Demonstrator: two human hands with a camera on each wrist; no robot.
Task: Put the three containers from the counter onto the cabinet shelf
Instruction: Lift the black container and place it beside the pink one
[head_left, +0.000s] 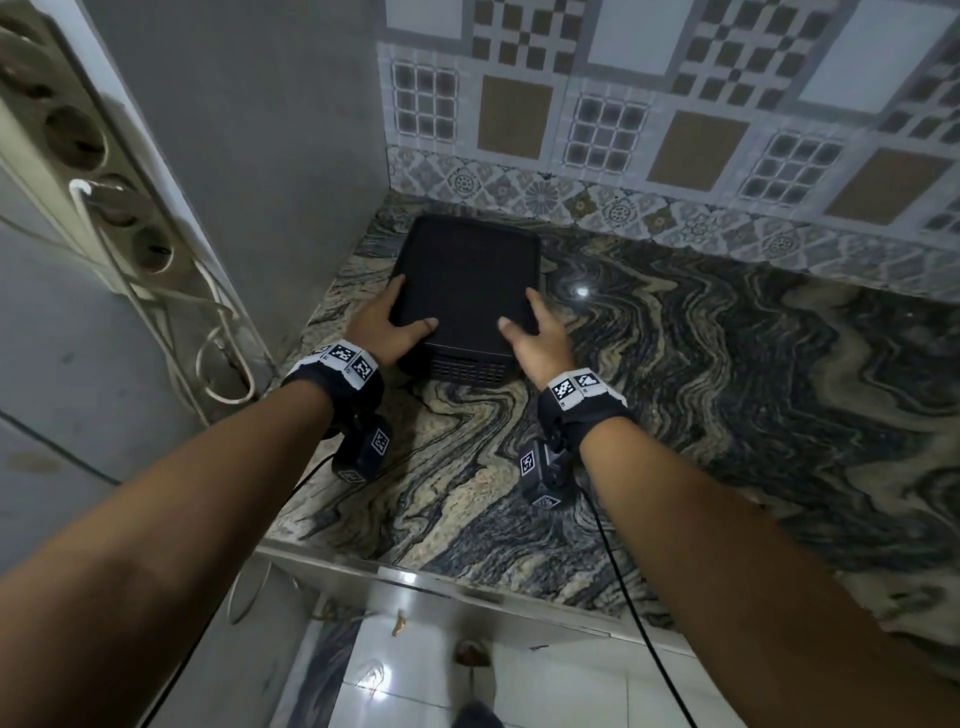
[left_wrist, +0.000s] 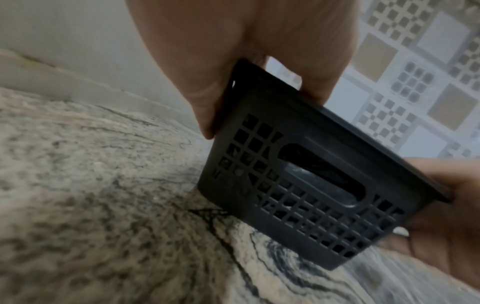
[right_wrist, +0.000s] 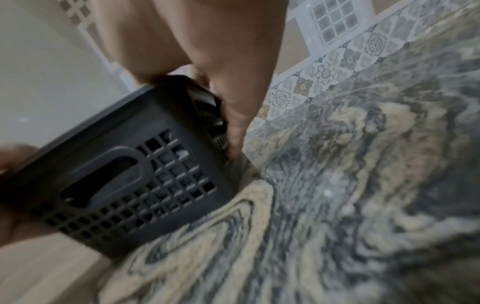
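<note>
A black lidded container (head_left: 465, 291) with grid-pattern sides and a slot handle stands on the marbled counter (head_left: 675, 415), in the back left corner by the grey wall. My left hand (head_left: 387, 325) grips its near left corner, thumb on the lid and fingers down the side. My right hand (head_left: 535, 332) grips the near right corner the same way. In the left wrist view the container (left_wrist: 298, 185) shows its grid end, with my left fingers (left_wrist: 205, 115) on its side. In the right wrist view the container (right_wrist: 124, 179) has my right fingers (right_wrist: 239, 123) along its side. Only one container is in view.
A patterned tile backsplash (head_left: 675, 130) runs behind the counter. A grey wall panel (head_left: 249, 156) stands left of the container. A white power strip (head_left: 88, 156) with a plugged cable hangs at far left. White floor tiles (head_left: 415, 675) lie below the counter edge.
</note>
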